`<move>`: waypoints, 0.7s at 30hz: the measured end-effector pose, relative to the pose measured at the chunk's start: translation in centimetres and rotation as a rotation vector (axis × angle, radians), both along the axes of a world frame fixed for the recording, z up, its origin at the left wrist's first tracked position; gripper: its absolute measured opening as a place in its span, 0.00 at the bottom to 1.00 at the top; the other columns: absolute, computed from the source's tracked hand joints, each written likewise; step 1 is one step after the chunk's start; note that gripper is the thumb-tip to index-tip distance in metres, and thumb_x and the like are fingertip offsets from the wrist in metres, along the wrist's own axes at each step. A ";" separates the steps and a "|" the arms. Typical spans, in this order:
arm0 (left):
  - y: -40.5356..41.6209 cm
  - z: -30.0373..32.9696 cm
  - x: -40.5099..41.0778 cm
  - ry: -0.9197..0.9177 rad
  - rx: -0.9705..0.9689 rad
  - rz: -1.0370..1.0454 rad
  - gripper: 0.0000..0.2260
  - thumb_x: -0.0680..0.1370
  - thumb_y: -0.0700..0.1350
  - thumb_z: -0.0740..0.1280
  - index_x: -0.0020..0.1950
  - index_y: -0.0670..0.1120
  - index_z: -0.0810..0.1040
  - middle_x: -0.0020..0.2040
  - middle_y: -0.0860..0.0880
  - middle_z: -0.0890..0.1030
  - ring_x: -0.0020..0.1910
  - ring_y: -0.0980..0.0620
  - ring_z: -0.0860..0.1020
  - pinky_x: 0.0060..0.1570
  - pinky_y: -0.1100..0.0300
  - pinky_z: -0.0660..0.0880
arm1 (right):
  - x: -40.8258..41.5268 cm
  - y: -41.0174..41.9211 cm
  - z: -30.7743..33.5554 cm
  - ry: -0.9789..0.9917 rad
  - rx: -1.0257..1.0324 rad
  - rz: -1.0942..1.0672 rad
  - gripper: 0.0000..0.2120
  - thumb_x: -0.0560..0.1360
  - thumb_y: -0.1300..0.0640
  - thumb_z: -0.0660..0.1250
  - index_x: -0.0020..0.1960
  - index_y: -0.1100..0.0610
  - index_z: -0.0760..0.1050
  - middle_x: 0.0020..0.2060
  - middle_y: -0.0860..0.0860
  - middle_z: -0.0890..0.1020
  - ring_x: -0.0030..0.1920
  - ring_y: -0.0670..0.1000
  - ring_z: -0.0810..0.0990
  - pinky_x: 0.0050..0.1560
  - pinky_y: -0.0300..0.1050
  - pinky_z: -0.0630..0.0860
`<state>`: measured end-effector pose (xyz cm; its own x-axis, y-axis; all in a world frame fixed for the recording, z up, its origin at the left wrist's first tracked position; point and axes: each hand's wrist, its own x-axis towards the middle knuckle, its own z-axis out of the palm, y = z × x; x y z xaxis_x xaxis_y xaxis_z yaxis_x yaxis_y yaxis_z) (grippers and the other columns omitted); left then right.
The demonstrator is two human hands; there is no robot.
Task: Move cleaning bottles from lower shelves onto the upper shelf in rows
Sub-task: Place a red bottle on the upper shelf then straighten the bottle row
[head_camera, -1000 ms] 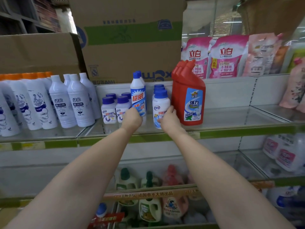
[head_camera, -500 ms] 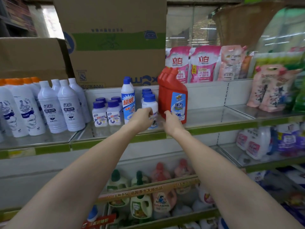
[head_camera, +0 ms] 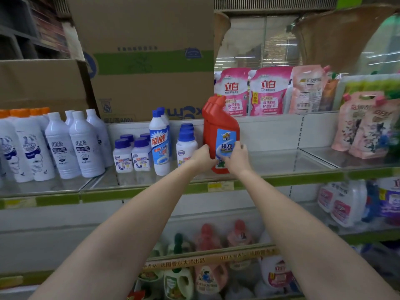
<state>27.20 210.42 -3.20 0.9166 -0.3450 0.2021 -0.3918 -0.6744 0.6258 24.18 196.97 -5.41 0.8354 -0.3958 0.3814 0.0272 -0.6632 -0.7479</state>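
1. Head view shows both hands on the front red bottle (head_camera: pixel 220 135) on the upper shelf (head_camera: pixel 270 180): the left hand (head_camera: pixel 202 155) wraps its left flank, and the right hand (head_camera: pixel 234 155) lies over the label with fingers curled round the right edge. Neither hand is spread flat.
2. That bottle stands at the shelf's front, tilted a little, with more red bottles of the same kind directly behind it.
3. Judged from its bulk, it is full and fairly heavy. The plastic wall looks stiff but may dent under a hard squeeze.
4. The glossy label under the right hand looks slippery, so a grip on the bare red sides would likely hold better.
5. The angled neck sits above both hands. It makes a poor handle for a full load, and a two-sided hold low on the body seems safest.
6. Just left of the left hand stands a short white bottle with blue cap (head_camera: pixel 186 146), near enough to be knocked.
7. Right of the right hand the shelf lies bare, offering room to slide.
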 end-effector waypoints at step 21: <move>-5.1 -1.9 4.6 0.225 -0.461 0.146 0.30 0.72 0.41 0.78 0.71 0.49 0.69 0.61 0.49 0.81 0.56 0.49 0.81 0.58 0.47 0.80 | 5.4 -6.9 0.4 0.143 0.136 0.391 0.23 0.80 0.51 0.69 0.66 0.60 0.62 0.64 0.59 0.78 0.59 0.59 0.81 0.55 0.54 0.80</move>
<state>31.85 205.28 -5.12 0.9866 -0.1320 0.0959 -0.1366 -0.3468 0.9279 29.56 190.03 -5.04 0.9730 -0.0774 0.2174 0.1469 -0.5188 -0.8422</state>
